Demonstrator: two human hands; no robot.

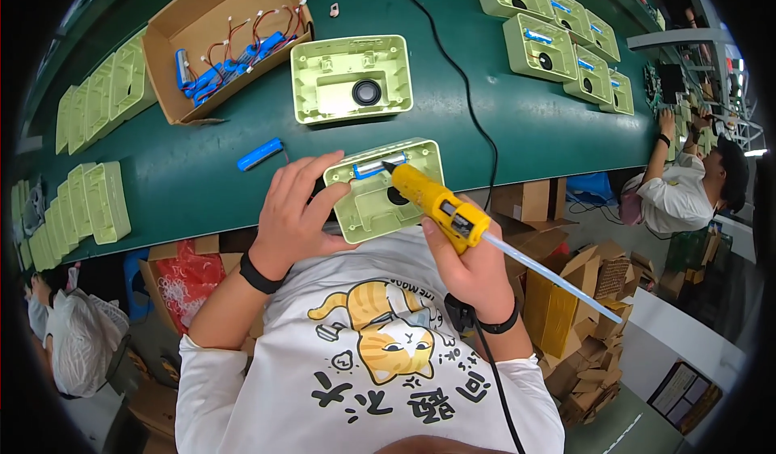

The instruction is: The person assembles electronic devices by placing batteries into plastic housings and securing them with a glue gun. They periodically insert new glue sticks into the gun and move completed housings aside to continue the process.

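Pale green plastic housing shell [380,191], open side up, sat at the near edge of the dark green surface [517,123], just in front of the person's chest. Left hand [295,208] gripped its left end, fingers curled over the rim, thumb against the near side. Right hand [473,264] was closed around a yellow hot-glue gun [436,203], a clear glue stick [550,275] projecting from its rear toward the lower right. Gun nozzle touched a blue cylindrical battery cell [368,168] seated along the far wall inside the shell. A black cord [493,373] ran down from the right wrist.

A second pale green shell [350,78] with a round black speaker in its middle lay just beyond the held one, apart from it. A loose blue battery cell [260,153] lay on the surface left of the held shell. Far left, an open cardboard box [222,42] held more blue cells with red and white leads. Stacks of green shells [85,203] stood on edge along the left. A row of green shells [558,38] fitted with blue cells ran far right. Another person in a white shirt [679,195] worked at the right end of the surface.
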